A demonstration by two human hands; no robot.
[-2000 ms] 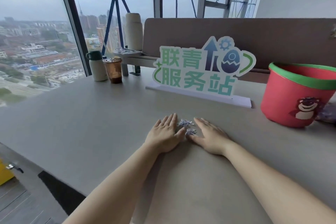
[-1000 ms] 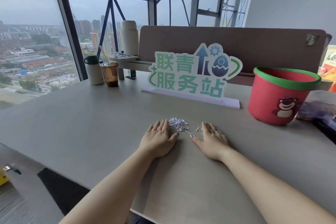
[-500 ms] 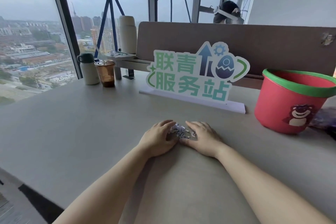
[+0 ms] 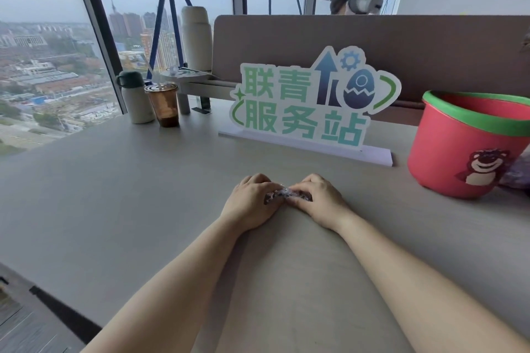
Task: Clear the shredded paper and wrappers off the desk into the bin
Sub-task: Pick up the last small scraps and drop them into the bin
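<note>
White-and-purple shredded paper (image 4: 286, 196) lies bunched in one small clump at mid-surface, caught between both hands. The left hand (image 4: 251, 205) and right hand (image 4: 319, 202) meet fingertip to fingertip, with fingers curled in over the clump and heels resting on the surface (image 4: 114, 195).

Judgement: the gathering step is at its end, and the lift and carry have not yet begun. The next move calls for a firm closing round the clump, a lift clear of the surface, and a carry rightward to the bin (image 4: 459, 157). The bin stands upright with its mouth open, well apart from the hands. A slack grip may shed loose strips.

Room: bare surface lies between hands and bin. The standing sign (image 4: 309, 106) sits behind that route, not across it. The near edge runs under the forearms. A purple crumpled item (image 4: 519, 178), possibly a wrapper, lies just beside the bin and is partly cut off by the frame.
</note>
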